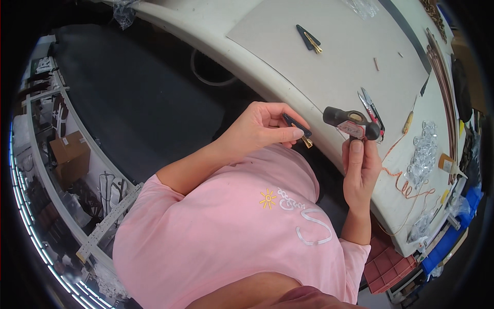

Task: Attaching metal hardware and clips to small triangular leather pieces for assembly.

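My left hand (260, 129) pinches a small dark wedge-shaped piece with a gold metal clip (298, 129) between thumb and fingers, held above my pink shirt just off the white table's edge (267, 72). My right hand (360, 172) grips the handle of a small hammer (352, 122) with a black head, held upright beside the clip piece. The hammer head sits a short way right of the clip, not touching it. A second dark wedge piece with a gold clip (309, 38) lies on the grey mat (339, 56) on the table.
Red-handled snips (371, 107) and a wooden-handled tool (408, 122) lie right of the hammer. Copper wire (406, 185) and clear plastic pieces (423, 152) lie near the table's right end. Blue bins (455, 232), a red crate (386, 268), and cardboard boxes (69, 154) surround it.
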Available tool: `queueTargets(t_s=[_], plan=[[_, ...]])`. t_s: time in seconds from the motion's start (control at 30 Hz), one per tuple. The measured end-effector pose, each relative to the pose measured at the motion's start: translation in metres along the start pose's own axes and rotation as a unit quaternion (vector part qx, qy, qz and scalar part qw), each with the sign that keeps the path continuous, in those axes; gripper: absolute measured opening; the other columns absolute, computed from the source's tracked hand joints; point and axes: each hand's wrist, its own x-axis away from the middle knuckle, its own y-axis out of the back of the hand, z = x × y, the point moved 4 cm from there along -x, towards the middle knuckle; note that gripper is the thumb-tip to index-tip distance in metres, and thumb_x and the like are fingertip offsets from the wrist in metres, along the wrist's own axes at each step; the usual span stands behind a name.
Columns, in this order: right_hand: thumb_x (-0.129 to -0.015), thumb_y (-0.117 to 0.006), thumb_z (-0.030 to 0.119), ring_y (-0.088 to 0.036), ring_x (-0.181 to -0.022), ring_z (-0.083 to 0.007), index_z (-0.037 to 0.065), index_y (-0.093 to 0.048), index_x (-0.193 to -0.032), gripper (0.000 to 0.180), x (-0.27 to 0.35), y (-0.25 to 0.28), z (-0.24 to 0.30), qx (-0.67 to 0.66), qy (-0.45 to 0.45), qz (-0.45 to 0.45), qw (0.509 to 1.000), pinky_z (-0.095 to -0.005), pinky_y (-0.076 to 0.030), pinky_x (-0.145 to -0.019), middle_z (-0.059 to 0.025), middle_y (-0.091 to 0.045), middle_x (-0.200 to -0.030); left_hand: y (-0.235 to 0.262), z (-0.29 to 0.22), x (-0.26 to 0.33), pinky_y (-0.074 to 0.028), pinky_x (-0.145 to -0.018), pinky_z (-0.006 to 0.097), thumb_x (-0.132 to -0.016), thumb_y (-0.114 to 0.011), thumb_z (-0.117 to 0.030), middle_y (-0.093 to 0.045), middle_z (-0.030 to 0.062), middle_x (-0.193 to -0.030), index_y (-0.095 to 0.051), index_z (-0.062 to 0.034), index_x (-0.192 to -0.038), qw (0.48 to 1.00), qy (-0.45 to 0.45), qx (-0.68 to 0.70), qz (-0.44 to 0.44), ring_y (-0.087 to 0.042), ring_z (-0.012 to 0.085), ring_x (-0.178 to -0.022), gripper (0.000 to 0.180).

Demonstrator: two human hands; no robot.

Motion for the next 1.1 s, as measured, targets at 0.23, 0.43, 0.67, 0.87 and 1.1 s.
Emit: queueTargets(t_s=[0.23,0.43,0.67,0.87,1.1], plan=[[-0.102,-0.052,0.008,-0.048,-0.055,-0.0178,-0.001,-0.060,-0.113,0.017,-0.003,-0.005,0.005,0.078,0.075,0.025,0.994,-0.0302,-0.038,-0.052,-0.0084,-0.053,-0.070,-0.019,0.012,0.001,-0.055,-0.074,0.025,-0.102,-0.057,-0.014,-0.070,0.0077,-0.092,-0.063,0.0011,-0.113,0.995,0.051,0.082,0.029,-0.067,0.0101,-0.081,0.020],[-0.101,-0.053,0.006,-0.054,-0.058,-0.0203,-0.001,-0.061,-0.116,0.019,-0.010,-0.006,0.011,0.140,0.050,0.039,0.988,-0.0316,-0.043,-0.054,-0.0108,-0.059,-0.075,-0.003,0.008,-0.006,-0.051,-0.062,0.021,-0.103,-0.057,-0.017,-0.067,0.0031,-0.080,-0.069,-0.0003,-0.109,0.991,0.051,-0.125,0.009,-0.059,0.0056,-0.066,0.022],[-0.097,-0.059,0.003,-0.064,-0.066,-0.0227,0.001,-0.063,-0.123,0.027,-0.026,-0.011,0.021,0.220,0.087,0.028,0.971,-0.0316,-0.050,-0.061,-0.0150,-0.069,-0.097,0.002,0.018,-0.011,-0.036,-0.052,0.019,-0.105,-0.054,-0.024,-0.051,-0.0051,-0.064,-0.072,-0.0032,-0.104,0.990,0.026,-0.132,-0.032,-0.043,0.0011,-0.057,0.028],[-0.093,-0.063,0.000,-0.063,-0.063,-0.0201,0.002,-0.063,-0.125,0.032,-0.032,-0.023,0.020,0.272,0.132,0.082,0.950,-0.0288,-0.050,-0.058,-0.0110,-0.072,-0.094,0.000,0.021,-0.013,-0.033,-0.052,0.019,-0.105,-0.055,-0.026,-0.049,-0.0054,-0.064,-0.071,-0.0036,-0.096,0.992,0.002,-0.116,-0.051,-0.041,0.0010,-0.058,0.029],[-0.096,-0.059,0.000,-0.059,-0.060,-0.0127,0.005,-0.065,-0.127,0.032,-0.036,-0.027,0.018,0.236,0.117,0.082,0.961,-0.0249,-0.047,-0.057,-0.0084,-0.073,-0.090,0.001,0.025,-0.011,-0.034,-0.053,0.019,-0.105,-0.054,-0.025,-0.051,-0.0051,-0.066,-0.069,-0.0034,-0.094,0.993,0.006,-0.110,-0.049,-0.042,0.0010,-0.060,0.029]])
